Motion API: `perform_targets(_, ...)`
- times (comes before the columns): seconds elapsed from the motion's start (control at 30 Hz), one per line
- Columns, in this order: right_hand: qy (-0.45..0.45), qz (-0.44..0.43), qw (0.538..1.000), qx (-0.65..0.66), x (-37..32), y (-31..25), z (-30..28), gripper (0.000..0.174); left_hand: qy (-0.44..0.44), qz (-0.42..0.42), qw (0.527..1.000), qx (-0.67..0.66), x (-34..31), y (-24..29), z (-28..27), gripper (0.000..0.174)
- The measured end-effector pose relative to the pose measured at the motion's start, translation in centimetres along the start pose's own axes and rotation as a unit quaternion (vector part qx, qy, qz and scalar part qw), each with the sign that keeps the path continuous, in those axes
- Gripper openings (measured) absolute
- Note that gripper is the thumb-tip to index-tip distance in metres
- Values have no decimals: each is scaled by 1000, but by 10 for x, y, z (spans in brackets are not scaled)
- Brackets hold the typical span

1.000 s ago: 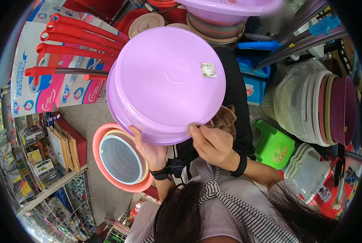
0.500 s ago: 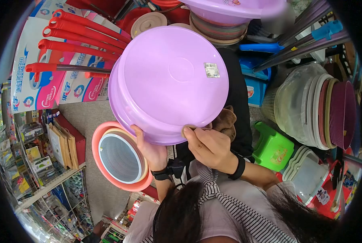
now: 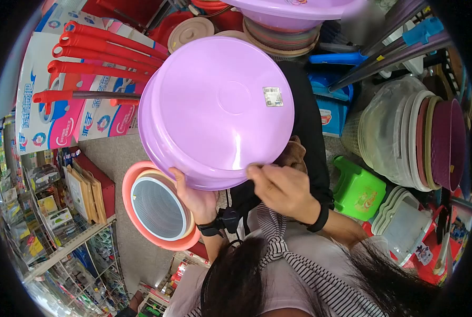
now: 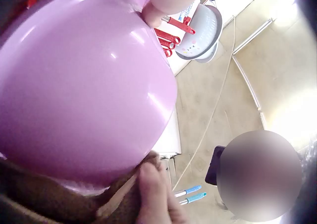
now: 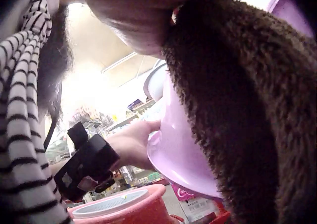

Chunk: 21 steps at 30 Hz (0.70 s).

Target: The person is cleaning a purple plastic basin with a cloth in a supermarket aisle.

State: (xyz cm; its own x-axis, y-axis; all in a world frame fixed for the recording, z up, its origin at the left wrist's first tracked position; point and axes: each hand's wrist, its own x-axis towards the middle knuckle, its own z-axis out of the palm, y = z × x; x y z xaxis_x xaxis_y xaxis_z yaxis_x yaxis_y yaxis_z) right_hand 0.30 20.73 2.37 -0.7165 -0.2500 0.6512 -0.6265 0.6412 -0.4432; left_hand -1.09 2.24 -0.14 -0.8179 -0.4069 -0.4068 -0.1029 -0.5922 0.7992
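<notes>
Head cam: purple basin = landmark, base toward cam, mouth facing away, rim offset to person's L. Round, so no long axis; its centre is fwd of both hands. L hand holds basin at near-L side, thumb up on outer wall, other fingers hidden. R hand at near-R edge of base, fingers curled, pinching brown cloth; L wrist cam has cloth up against basin edge, rest hanging loose per R wrist cam. R hand is the nearer one to cloth + sticker, which sits on base, R of centre. Can't tell how hard cloth is pressed
</notes>
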Motion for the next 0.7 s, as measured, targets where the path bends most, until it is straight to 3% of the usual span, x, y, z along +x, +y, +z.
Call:
perform_targets(0.23,44,95,994,-39,-24,20,-3,35,-23,7,1000,-2,2,-1,-3,65)
perform_targets(0.7,24,18,999,11,6,-8,10,34,-10,-16,1000,-22,1,-3,-5,62)
